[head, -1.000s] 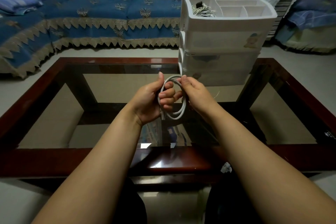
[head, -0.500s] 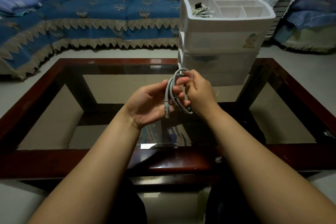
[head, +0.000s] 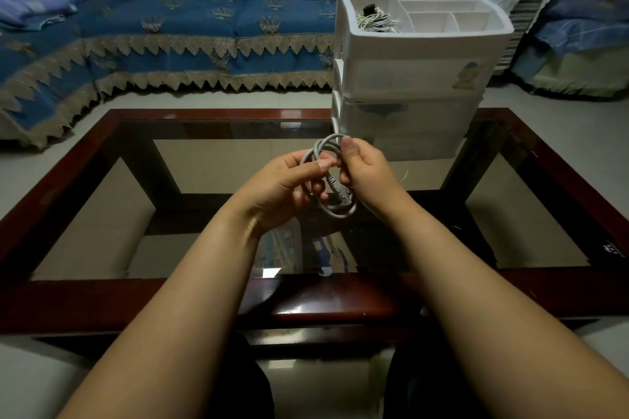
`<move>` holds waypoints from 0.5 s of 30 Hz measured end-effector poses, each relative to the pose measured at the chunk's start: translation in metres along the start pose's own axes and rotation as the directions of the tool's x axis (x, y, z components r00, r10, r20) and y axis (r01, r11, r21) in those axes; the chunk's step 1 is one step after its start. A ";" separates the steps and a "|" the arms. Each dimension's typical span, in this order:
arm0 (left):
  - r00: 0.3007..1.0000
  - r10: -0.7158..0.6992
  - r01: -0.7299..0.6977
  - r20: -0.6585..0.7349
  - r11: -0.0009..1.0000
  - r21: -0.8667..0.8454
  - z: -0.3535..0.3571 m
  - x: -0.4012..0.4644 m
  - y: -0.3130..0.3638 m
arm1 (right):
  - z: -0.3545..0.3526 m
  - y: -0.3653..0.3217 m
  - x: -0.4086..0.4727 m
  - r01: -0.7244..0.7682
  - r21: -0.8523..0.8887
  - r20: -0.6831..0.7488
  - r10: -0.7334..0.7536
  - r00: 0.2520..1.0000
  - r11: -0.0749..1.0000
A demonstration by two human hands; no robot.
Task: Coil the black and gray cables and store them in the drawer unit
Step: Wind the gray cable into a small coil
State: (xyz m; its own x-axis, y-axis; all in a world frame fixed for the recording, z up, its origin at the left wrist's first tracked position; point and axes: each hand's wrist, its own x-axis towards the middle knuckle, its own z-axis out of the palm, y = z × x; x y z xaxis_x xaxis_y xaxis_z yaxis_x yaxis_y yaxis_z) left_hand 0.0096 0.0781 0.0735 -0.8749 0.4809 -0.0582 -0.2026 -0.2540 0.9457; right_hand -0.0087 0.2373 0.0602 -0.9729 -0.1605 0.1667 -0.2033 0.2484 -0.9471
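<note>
Two hands meet above the middle of the glass-topped table [head: 102, 160], both working one gray cable [head: 337, 211] wound into a small coil. The left hand [head: 282, 187] has its fingers curled, thumb laid across the top, pinching the loops on the coil's left side. The right hand [head: 366, 173] curls its fingers round the right side of the coil, thumb and forefinger pinching the upper arc where the loops rise highest. One plug end of the cable shows between the two hands, lying across the lower part of the coil; the bottom arc hangs free beneath the fingers, clear of the glass.

Beyond the hands, at the table's far edge toward its right corner, stands the white drawer unit [head: 408, 78], its drawers stacked and shut as far as can be seen. Its open top tray is split into compartments, and the large left compartment holds a bundled cable [head: 374, 19], pale strands with a black piece on top; its exact colours are hard to tell.

Past the table's far edge runs a sofa [head: 170, 34] under a blue cover with a fringed border, white lace draped along its back. Dark wood frames the glass on all sides.
</note>
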 end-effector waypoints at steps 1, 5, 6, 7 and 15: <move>0.999 -0.006 0.009 -0.050 0.998 0.056 -0.002 0.001 0.000 | -0.001 0.000 0.000 -0.019 0.012 0.007 0.019 1.000 1.000; 0.966 0.008 0.043 -0.258 0.980 0.192 -0.001 0.002 -0.005 | 0.000 0.000 -0.001 -0.108 0.019 0.017 0.108 0.994 0.994; 0.957 0.022 0.045 -0.289 0.974 0.223 0.001 0.003 -0.005 | 0.000 0.000 0.000 -0.110 0.013 0.013 0.109 0.994 0.994; 0.951 0.028 0.049 -0.307 0.969 0.243 0.002 0.002 -0.006 | 0.000 -0.001 0.000 -0.113 0.009 0.011 0.113 0.994 0.994; 0.898 0.262 0.088 -0.354 0.681 0.727 0.009 0.002 -0.004 | 0.001 -0.003 -0.002 -0.123 -0.033 0.027 0.124 0.992 0.992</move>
State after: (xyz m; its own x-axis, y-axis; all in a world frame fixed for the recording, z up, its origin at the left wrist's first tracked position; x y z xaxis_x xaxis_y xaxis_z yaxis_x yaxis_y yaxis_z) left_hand 0.0125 0.0878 0.0719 -0.9943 0.0679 0.0819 0.1045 0.4791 0.8715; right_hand -0.0063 0.2356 0.0624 -0.9872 -0.1543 0.0402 -0.0852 0.2976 -0.9509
